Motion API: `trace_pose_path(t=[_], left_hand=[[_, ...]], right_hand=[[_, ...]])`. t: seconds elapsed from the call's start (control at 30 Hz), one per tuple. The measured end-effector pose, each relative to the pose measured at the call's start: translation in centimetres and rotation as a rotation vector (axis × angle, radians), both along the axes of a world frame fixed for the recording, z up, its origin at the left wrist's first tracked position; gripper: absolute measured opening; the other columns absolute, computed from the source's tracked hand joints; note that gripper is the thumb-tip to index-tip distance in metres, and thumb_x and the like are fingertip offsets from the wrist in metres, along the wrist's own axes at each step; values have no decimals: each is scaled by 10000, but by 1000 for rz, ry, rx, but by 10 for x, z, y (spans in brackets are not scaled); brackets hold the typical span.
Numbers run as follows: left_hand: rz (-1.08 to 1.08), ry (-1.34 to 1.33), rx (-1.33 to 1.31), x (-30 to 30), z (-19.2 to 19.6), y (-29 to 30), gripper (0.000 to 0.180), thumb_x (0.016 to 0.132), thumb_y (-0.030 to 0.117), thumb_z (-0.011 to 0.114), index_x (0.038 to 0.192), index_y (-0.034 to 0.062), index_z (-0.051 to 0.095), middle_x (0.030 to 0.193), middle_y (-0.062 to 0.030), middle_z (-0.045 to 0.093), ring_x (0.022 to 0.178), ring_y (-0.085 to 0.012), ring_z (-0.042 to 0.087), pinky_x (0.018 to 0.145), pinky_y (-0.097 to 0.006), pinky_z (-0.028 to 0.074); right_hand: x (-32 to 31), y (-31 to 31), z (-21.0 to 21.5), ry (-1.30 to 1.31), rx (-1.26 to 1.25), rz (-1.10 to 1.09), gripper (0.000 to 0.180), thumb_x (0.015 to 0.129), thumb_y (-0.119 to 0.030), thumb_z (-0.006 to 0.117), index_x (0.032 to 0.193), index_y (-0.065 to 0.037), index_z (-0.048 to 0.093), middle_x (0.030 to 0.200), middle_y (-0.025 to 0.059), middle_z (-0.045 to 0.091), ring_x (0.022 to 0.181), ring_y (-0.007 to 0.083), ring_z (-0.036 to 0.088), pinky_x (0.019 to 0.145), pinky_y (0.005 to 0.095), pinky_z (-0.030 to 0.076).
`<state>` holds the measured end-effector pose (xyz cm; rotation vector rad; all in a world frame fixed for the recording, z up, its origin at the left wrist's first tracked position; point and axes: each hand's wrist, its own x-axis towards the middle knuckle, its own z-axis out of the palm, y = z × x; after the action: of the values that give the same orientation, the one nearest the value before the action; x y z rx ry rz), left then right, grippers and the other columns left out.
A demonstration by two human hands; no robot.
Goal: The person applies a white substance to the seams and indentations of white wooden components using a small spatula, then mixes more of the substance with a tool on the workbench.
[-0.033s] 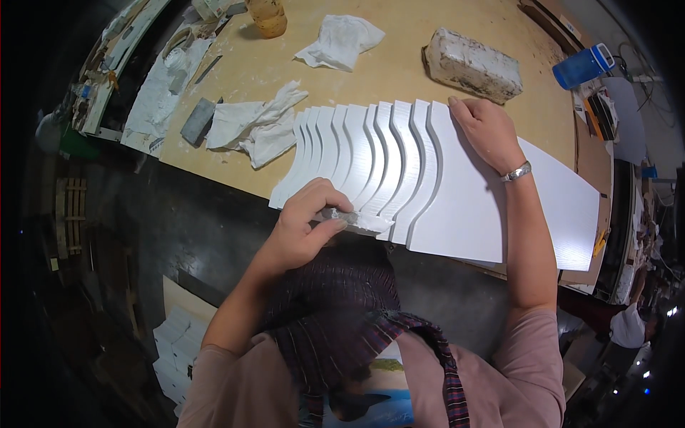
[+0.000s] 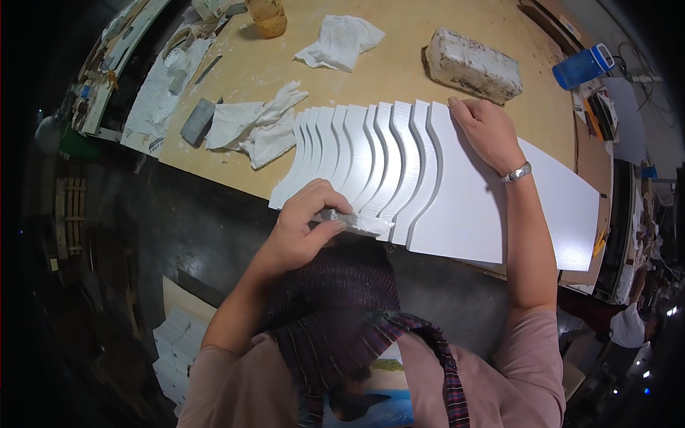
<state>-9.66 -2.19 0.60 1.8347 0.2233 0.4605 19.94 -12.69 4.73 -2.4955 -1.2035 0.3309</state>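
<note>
A row of white panels with wavy edges [image 2: 357, 157] lies overlapped along the table's front edge, with a wider white panel [image 2: 467, 207] on top at the right. At the near edge, my left hand [image 2: 307, 221] is closed, pinching a flat grey scraper [image 2: 367, 224] smeared with white paste. The scraper's far end lies against the panels' near ends; its grip is partly hidden by my fingers. My right hand [image 2: 489, 134], with a metal bracelet at the wrist, curls over the far edge of the wide panel and grips it.
Crumpled white cloths [image 2: 260, 128] and a grey block [image 2: 198, 123] lie left of the panels. Behind stand a stained whitish block [image 2: 472, 65], another white cloth [image 2: 341, 43] and an amber container [image 2: 267, 17]. A blue jug [image 2: 584, 67] sits far right.
</note>
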Motion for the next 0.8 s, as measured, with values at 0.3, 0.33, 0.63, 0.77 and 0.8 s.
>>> trace_pose_path(t=[0.3, 0.33, 0.63, 0.77, 0.8], left_hand=[[-23, 45, -116, -1, -1, -2, 175, 751, -28, 591, 923, 2, 576, 824, -86, 519, 732, -188, 496, 668, -274, 396], [-23, 45, -117, -1, 0, -2, 175, 751, -28, 591, 923, 2, 576, 824, -86, 519, 732, -188, 496, 668, -274, 396], [193, 91, -277, -25, -12, 10, 179, 750, -54, 580, 919, 2, 560, 852, -52, 541, 811, -140, 527, 754, -241, 404], [154, 129, -174, -42, -17, 12, 182, 743, -29, 583, 922, 1, 565, 851, -60, 536, 798, -149, 526, 748, -246, 403], [131, 138, -178, -43, -19, 11, 185, 741, -19, 584, 924, 1, 569, 850, -65, 535, 798, -156, 528, 748, -251, 405]], right_hand=[[0, 1, 2, 26, -11, -10, 522, 901, -428, 453, 670, 23, 579, 594, 188, 554, 587, 347, 519, 619, 414, 424], [-1, 0, 2, 29, -5, -6, 521, 901, -428, 452, 674, 22, 585, 592, 186, 555, 586, 344, 520, 619, 413, 423], [4, -3, -4, 24, 5, -6, 525, 902, -433, 454, 675, 26, 575, 587, 183, 544, 573, 337, 507, 607, 414, 413], [2, -3, -4, 29, 14, 2, 531, 903, -435, 455, 671, 29, 566, 585, 181, 542, 570, 337, 501, 603, 415, 410], [2, -3, -4, 26, 22, -5, 530, 903, -436, 456, 677, 30, 571, 591, 185, 546, 578, 341, 507, 607, 415, 412]])
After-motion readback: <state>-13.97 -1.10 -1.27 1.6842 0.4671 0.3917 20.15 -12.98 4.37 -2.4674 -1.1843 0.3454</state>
